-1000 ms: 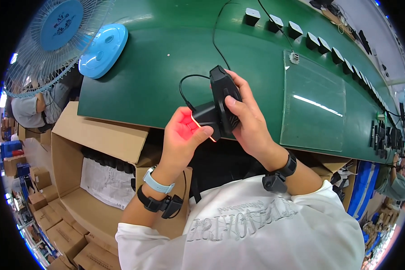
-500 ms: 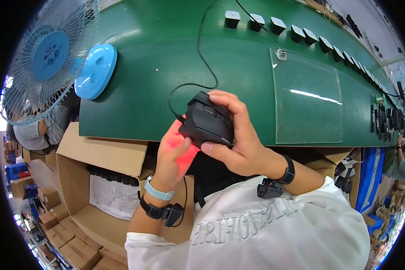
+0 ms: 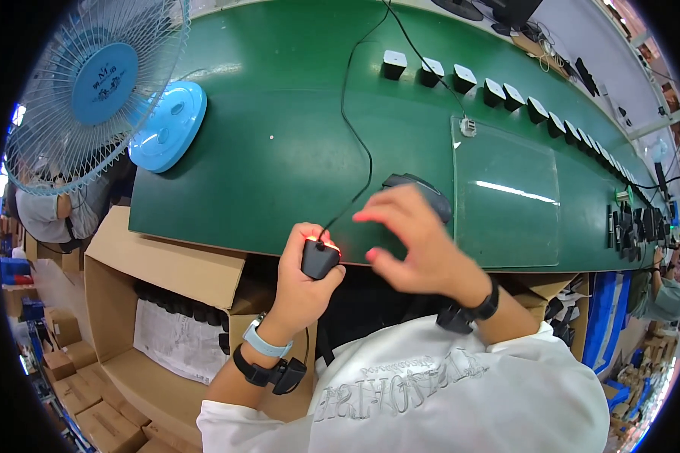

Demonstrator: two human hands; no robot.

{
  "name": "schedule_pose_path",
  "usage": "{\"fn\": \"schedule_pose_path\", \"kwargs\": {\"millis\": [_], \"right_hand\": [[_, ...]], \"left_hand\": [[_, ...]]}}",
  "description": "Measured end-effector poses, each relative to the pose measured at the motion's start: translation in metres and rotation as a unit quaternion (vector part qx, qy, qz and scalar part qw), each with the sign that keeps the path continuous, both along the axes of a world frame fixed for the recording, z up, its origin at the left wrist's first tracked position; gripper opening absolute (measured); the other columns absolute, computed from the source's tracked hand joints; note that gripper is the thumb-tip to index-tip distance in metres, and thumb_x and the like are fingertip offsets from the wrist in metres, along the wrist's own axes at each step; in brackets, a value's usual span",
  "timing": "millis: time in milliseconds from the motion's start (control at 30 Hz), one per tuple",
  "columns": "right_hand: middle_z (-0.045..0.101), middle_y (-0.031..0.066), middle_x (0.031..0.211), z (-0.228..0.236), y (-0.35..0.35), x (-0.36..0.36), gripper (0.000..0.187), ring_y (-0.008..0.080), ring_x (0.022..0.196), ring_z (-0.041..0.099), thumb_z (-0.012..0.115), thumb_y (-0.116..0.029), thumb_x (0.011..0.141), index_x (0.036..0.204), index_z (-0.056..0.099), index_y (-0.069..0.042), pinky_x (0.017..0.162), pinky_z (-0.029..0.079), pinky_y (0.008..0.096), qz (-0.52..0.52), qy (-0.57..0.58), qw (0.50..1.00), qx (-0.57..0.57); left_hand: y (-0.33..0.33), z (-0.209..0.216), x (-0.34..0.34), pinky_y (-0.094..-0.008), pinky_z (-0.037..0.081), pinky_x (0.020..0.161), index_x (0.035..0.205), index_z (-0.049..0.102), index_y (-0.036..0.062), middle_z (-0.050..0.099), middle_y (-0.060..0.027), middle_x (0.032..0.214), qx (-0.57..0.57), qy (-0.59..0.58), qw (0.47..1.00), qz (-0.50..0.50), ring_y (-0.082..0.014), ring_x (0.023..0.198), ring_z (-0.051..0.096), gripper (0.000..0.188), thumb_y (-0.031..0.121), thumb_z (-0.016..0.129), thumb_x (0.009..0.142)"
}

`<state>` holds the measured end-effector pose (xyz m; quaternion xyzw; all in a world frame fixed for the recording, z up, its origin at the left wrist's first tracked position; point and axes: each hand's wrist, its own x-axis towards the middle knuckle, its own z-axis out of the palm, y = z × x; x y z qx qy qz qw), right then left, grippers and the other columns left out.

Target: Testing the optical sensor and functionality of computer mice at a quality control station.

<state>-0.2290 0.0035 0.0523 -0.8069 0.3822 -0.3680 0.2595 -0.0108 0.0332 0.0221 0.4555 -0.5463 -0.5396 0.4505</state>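
My left hand (image 3: pixel 298 283) is wrapped round a small black tapered block (image 3: pixel 319 261) just off the table's front edge. A black cable (image 3: pixel 364 147) runs into the block, and its upper rim glows red-orange. My right hand (image 3: pixel 415 245), slightly blurred, is held with thumb and fingers apart and nothing between them. Just beyond it a black computer mouse (image 3: pixel 435 205) sits on the green table (image 3: pixel 279 189), partly hidden by the fingers.
A clear flat sheet (image 3: pixel 506 219) lies right of the mouse, with a small connector (image 3: pixel 468 127) at its corner. Several white-topped black blocks (image 3: pixel 465 77) stand in a curved row behind. At left is a blue fan (image 3: pixel 104 83); an open carton (image 3: pixel 166 260) stands below the table edge.
The mouse, held up in both hands before, now rests on the table. My right hand has let go of it. In my left hand the glowing block is now in plain sight.
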Motion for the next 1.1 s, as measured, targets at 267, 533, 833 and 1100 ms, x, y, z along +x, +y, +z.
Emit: {"fn": "schedule_pose_path", "kwargs": {"millis": [267, 533, 833, 1100], "right_hand": [[0.065, 0.013, 0.091, -0.006, 0.015, 0.066, 0.02, 0.0307, 0.079, 0.062, 0.076, -0.008, 0.084, 0.096, 0.064, 0.001, 0.069, 0.051, 0.0383, -0.043, -0.148, 0.987, 0.033], [0.065, 0.0161, 0.089, -0.009, 0.014, 0.072, 0.014, 0.0313, 0.074, 0.063, 0.071, -0.004, 0.089, 0.098, 0.061, 0.0, 0.066, 0.052, 0.0375, -0.068, -0.128, 0.989, 0.037], [0.064, 0.0177, 0.095, 0.008, -0.178, 0.022, 0.014, 0.0356, 0.085, 0.061, 0.063, -0.013, 0.096, 0.1, 0.061, 0.0, 0.076, 0.049, 0.0433, -0.063, 0.186, 0.918, -0.345], [0.062, 0.0202, 0.102, -0.078, -0.365, -0.117, 0.025, 0.0375, 0.093, 0.061, 0.06, -0.017, 0.1, 0.114, 0.057, 0.004, 0.086, 0.048, 0.0404, -0.013, 0.314, 0.939, -0.138]], "left_hand": [[0.005, 0.0, -0.005, -0.0335, 0.047, 0.074, 0.108, 0.045, 0.0035, 0.05, -0.0105, 0.097, -0.139, -0.077, 0.986, 0.06, -0.0224, 0.083, 0.053, 0.038, -0.008, 0.066, 0.079], [0.001, 0.013, -0.01, -0.0416, 0.048, 0.072, 0.108, 0.047, 0.0018, 0.053, -0.0168, 0.098, -0.201, -0.179, 0.957, 0.108, -0.0365, 0.084, 0.056, 0.037, -0.004, 0.067, 0.078], [0.021, 0.077, 0.151, -0.0349, 0.047, 0.089, 0.109, 0.048, 0.0031, 0.053, -0.0109, 0.099, -0.116, -0.309, 0.886, 0.327, -0.0225, 0.094, 0.056, 0.042, -0.008, 0.059, 0.071], [0.158, -0.065, 0.335, -0.0335, 0.051, 0.079, 0.115, 0.051, 0.0024, 0.059, -0.0098, 0.1, 0.195, -0.273, 0.839, 0.428, -0.0216, 0.089, 0.059, 0.055, 0.002, 0.073, 0.065]]}}
